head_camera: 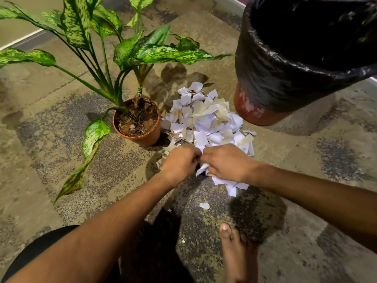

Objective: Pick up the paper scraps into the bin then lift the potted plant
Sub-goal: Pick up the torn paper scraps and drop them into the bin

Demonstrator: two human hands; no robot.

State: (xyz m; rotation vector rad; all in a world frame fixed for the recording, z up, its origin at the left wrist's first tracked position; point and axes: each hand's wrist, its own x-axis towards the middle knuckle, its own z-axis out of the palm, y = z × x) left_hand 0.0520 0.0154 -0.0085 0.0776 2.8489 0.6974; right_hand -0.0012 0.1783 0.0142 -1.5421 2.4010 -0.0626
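Note:
A heap of white and beige paper scraps (206, 121) lies on the concrete floor between the plant and the bin. My left hand (180, 162) and my right hand (226, 162) meet at the near edge of the heap, fingers curled around scraps, with white pieces sticking out under the right palm. The potted plant (140, 121), in a terracotta pot with long mottled green leaves, stands just left of the heap. The bin (285, 64), reddish with a black liner, stands open at the upper right.
One loose scrap (204, 205) lies nearer to me, and a tiny one (183, 240) closer still. My bare foot (236, 254) rests on the floor at the bottom. A drooping leaf (89, 148) reaches toward my left arm.

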